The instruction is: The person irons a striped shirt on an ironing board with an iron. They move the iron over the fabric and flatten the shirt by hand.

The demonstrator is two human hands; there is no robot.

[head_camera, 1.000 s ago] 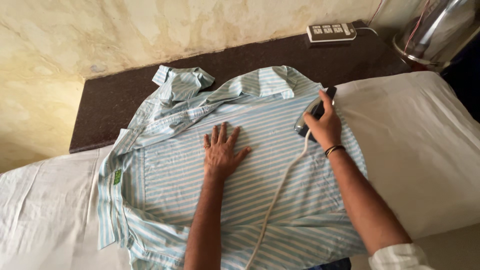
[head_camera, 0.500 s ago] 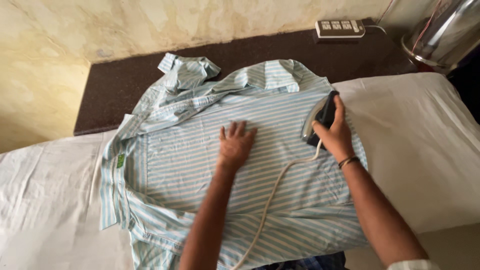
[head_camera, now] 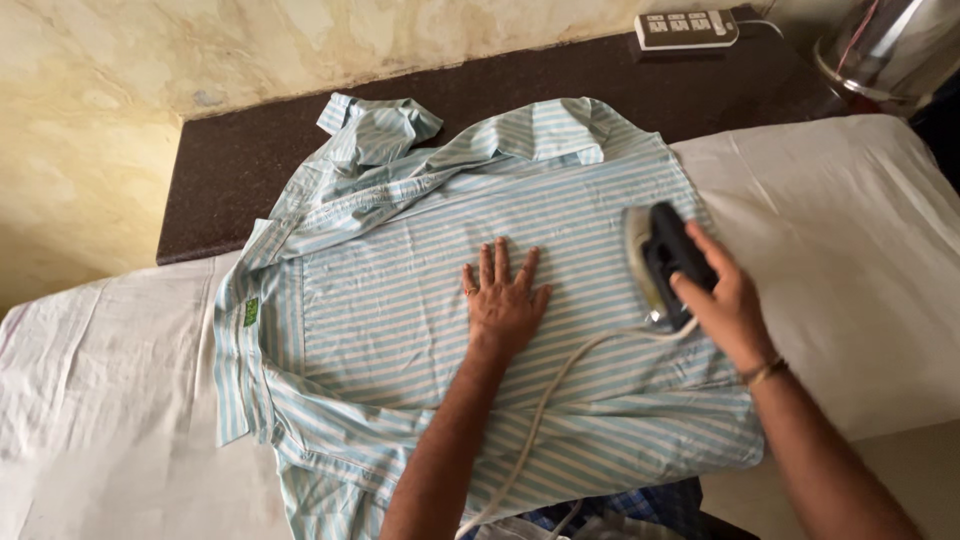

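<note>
A blue-and-white striped shirt [head_camera: 420,300] is spread over the white sheet [head_camera: 120,400]. It is pressed flat by the left hand [head_camera: 503,300], fingers splayed. At its right edge, an electric iron [head_camera: 662,262] is gripped by the right hand [head_camera: 722,300], fingers closed round the handle.

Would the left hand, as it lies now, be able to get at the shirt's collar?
Probably yes. The left hand lies flat on the striped shirt, and only bare cloth lies between it and the collar; the iron and its cord are off to the right.

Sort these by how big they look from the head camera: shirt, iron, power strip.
1. shirt, by far the largest
2. iron
3. power strip, though it lies farther from the camera, so that's unsure
</note>
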